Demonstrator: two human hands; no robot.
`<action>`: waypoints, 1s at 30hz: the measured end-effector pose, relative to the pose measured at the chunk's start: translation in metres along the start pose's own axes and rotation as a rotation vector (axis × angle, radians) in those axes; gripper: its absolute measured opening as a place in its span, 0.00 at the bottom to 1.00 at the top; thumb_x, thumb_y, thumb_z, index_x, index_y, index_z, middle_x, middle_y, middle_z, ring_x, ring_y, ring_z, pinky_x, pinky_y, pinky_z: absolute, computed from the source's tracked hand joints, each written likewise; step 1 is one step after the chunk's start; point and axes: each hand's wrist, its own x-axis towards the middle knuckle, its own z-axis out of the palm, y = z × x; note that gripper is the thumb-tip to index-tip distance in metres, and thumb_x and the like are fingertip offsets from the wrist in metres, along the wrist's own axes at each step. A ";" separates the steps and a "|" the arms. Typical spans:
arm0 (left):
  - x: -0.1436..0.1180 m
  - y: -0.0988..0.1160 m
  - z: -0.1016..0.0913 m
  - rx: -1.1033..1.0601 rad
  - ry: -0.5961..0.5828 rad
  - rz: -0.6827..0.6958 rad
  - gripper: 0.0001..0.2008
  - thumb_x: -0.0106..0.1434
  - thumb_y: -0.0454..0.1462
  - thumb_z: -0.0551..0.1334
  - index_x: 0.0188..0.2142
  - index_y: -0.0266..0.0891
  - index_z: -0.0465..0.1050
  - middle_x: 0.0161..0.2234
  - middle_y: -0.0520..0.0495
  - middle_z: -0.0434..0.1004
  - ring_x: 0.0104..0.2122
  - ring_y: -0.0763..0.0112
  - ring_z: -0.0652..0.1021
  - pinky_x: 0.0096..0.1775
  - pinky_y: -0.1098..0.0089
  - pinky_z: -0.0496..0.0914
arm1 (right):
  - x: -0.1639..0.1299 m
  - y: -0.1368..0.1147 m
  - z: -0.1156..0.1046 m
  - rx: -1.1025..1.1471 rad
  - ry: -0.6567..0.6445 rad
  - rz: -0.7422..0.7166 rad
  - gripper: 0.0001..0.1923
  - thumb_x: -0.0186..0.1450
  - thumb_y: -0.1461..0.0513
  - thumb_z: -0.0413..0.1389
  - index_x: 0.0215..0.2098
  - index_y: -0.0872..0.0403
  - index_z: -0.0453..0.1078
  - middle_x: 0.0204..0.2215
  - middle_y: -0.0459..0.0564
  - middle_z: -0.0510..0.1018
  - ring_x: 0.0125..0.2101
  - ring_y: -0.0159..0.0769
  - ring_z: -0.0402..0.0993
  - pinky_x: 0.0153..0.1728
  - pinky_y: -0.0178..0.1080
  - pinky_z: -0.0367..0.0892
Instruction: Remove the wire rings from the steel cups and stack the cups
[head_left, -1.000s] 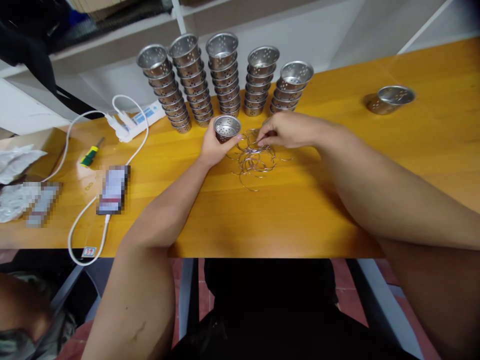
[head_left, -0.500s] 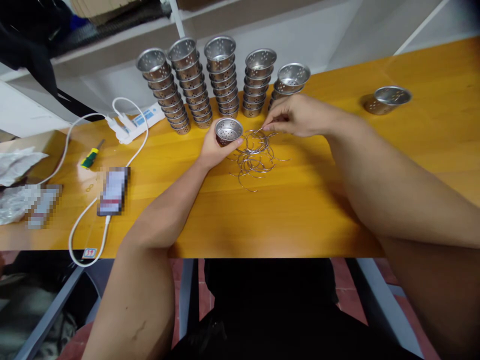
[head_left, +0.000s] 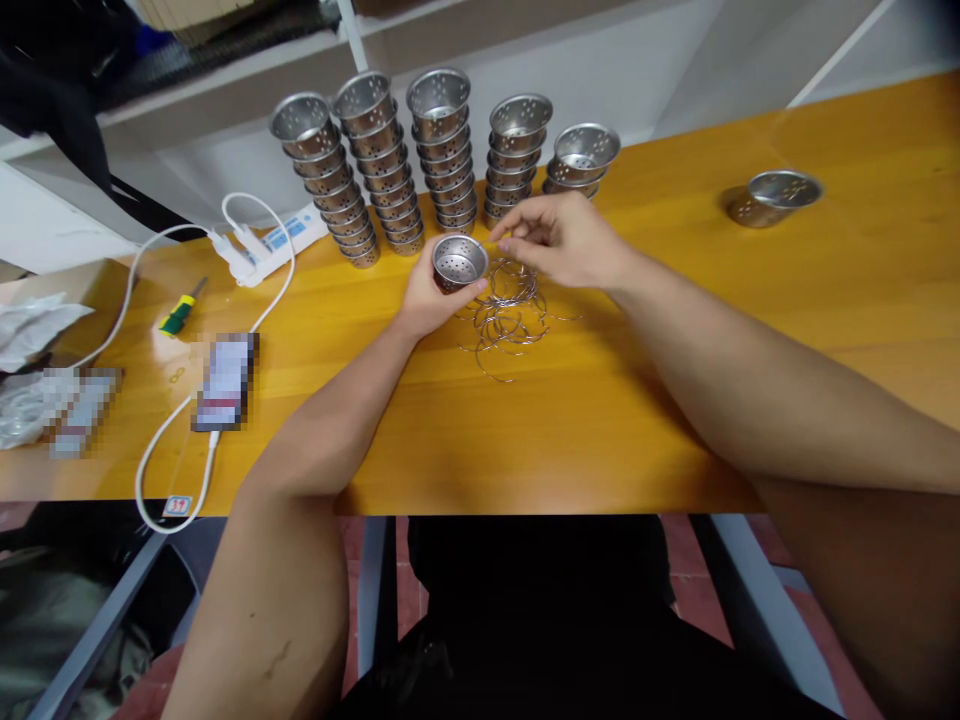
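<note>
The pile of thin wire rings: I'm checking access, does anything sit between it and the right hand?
Nothing visible does. The right hand hovers at the far edge of the pile of thin wire rings, open wooden tabletop around it.

Bright, even light falls from overhead, leaving soft glare patches on the glossy tabletop (head_left: 675, 400) on both sides of the hands and glints on the stacked metal cups (head_left: 442, 150) just beyond them. Shadows are faint. Edges bow with wide-angle distortion; pixelated patches sit far left.
</note>
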 end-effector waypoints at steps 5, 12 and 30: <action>0.000 0.001 0.002 0.002 -0.032 0.009 0.54 0.68 0.77 0.81 0.76 0.48 0.73 0.70 0.37 0.85 0.70 0.45 0.89 0.77 0.42 0.85 | 0.001 -0.005 0.012 -0.272 0.003 0.075 0.33 0.93 0.43 0.59 0.84 0.51 0.82 0.53 0.63 0.90 0.50 0.59 0.89 0.56 0.58 0.85; 0.001 0.008 0.004 -0.005 -0.003 -0.022 0.57 0.64 0.78 0.83 0.76 0.50 0.71 0.69 0.38 0.84 0.70 0.44 0.89 0.77 0.41 0.84 | 0.000 -0.003 0.011 -0.289 0.000 0.112 0.33 0.93 0.39 0.56 0.80 0.49 0.85 0.51 0.62 0.90 0.51 0.61 0.88 0.57 0.60 0.87; 0.001 0.009 0.005 -0.026 -0.054 0.032 0.56 0.69 0.75 0.82 0.81 0.54 0.66 0.71 0.40 0.81 0.71 0.45 0.88 0.78 0.41 0.84 | -0.005 -0.013 0.036 -0.268 0.064 0.108 0.34 0.93 0.41 0.55 0.83 0.50 0.84 0.54 0.65 0.90 0.52 0.62 0.87 0.59 0.58 0.87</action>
